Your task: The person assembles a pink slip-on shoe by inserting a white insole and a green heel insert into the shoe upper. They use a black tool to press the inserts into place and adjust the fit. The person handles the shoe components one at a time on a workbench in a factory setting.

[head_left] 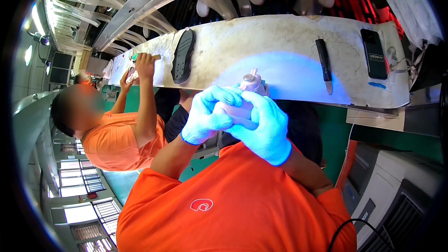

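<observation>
Both my hands wear white gloves lit blue by a lamp. My left hand [207, 114] and my right hand [263, 128] close together around a pale pink, shoe-like piece [237, 109] just above my orange shirt. The piece's rounded top end [252, 83] sticks out beyond my fingers toward the workbench [280, 42]; the gloves hide its middle. The long white, stained workbench runs across the view right behind my hands.
On the workbench lie a black shoe sole [183, 56], a black-handled knife [325, 64] and a dark phone [374, 53] with a cable. At the left a co-worker in an orange shirt [119, 142] holds a small item [131, 71] up at the bench. A grey machine [396, 191] stands at the lower right.
</observation>
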Demonstrator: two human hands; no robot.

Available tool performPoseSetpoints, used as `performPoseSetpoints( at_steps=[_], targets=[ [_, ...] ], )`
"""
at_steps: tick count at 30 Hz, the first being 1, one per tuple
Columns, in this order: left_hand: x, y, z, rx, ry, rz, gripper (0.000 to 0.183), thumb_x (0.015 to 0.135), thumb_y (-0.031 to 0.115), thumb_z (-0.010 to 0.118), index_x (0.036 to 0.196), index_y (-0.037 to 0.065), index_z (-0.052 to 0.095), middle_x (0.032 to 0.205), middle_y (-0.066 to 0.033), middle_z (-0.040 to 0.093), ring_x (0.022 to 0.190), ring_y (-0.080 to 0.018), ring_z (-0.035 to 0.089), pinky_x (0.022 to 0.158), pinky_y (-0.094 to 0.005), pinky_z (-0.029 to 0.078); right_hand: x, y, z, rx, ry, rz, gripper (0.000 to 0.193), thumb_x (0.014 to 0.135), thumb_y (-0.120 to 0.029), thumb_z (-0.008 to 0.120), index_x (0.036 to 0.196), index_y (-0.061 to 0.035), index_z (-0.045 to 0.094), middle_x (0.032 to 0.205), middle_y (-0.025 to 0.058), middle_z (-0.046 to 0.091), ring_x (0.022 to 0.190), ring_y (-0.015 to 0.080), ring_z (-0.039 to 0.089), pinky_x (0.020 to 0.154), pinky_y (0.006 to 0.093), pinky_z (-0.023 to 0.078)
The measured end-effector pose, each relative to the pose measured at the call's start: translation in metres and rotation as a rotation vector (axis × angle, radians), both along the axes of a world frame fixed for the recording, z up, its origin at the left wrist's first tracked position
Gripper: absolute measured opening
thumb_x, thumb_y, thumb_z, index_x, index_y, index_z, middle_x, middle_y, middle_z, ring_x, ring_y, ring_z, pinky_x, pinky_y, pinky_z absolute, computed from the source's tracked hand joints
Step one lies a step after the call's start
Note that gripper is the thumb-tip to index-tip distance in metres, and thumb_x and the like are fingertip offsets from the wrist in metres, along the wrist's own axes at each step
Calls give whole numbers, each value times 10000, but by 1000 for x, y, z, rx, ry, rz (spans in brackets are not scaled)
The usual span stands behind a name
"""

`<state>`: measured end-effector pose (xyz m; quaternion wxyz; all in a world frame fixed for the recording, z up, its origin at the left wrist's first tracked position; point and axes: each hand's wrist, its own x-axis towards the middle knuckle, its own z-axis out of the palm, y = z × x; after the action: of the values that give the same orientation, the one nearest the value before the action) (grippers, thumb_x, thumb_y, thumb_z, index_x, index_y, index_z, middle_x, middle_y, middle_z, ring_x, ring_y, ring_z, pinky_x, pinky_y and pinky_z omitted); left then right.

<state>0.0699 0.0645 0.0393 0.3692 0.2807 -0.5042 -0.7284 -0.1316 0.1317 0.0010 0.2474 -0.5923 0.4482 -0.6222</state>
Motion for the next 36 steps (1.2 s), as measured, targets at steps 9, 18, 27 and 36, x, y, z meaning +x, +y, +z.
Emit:
performPoseSetpoints(
  at_steps=[9,18,27,36],
  targets=[
    [-9,2,28,-149,-351,72,475,794,61,1008,1153,24,700,1315,-153,765,1380,-305,678,1207,-472,527,12,-3,-14,1,-37,-89,885,733,-305,1061,1478,-63,650,1180,123,751,980,302,761,841,427,642],
    [-7,5,26,-89,-277,144,460,781,49,986,1140,32,699,1324,-159,759,1413,-305,661,1203,-489,536,7,6,-27,55,-118,-12,894,771,-207,1040,1541,-64,609,1079,97,672,898,251,689,796,401,608],
    [9,-13,19,-116,-250,70,429,795,72,983,1110,38,692,1278,-125,757,1311,-255,697,1139,-443,561,2,-10,-23,68,-53,51,870,756,-249,1049,1500,-81,629,1085,81,700,865,227,687,809,390,619],
    [4,-26,51,-456,-818,-15,493,724,182,1042,1008,25,670,1346,-151,761,1180,-200,714,1016,-371,599,18,-6,-40,63,36,-24,880,774,-277,1036,1515,-62,612,1114,105,667,934,289,685,814,437,606]
  ],
)
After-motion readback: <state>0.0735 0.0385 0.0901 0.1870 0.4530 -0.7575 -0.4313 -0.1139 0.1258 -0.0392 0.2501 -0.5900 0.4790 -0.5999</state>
